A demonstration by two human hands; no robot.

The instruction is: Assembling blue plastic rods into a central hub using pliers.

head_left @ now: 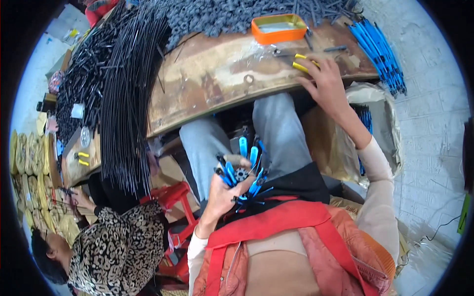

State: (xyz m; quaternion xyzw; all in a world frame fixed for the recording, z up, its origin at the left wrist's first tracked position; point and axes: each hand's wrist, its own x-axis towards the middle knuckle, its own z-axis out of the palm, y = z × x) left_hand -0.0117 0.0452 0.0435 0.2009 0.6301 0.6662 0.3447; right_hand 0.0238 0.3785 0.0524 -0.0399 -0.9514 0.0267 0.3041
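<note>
Over my lap, my left hand (pixel 217 197) is closed around an umbrella-like frame (pixel 241 173). It has a round black notched hub, with bright blue ribs and black joints fanned about it. My right hand (pixel 323 81) reaches over the wooden table. Its fingers are apart, the fingertips at the yellow handles of a pair of pliers (pixel 299 67) and the thumb lower, off the handles. The pliers' metal end points left on the tabletop. Whether the fingertips press on the handles is hard to make out.
Grey plastic pieces (pixel 212 17) heap along the table's back, near an orange-rimmed tin (pixel 279 29). Long black rods (pixel 131 98) hang over the left edge. Blue ribs (pixel 377 54) lie at the right, above a lined bin (pixel 382 128). A co-worker (pixel 118 246) sits at left.
</note>
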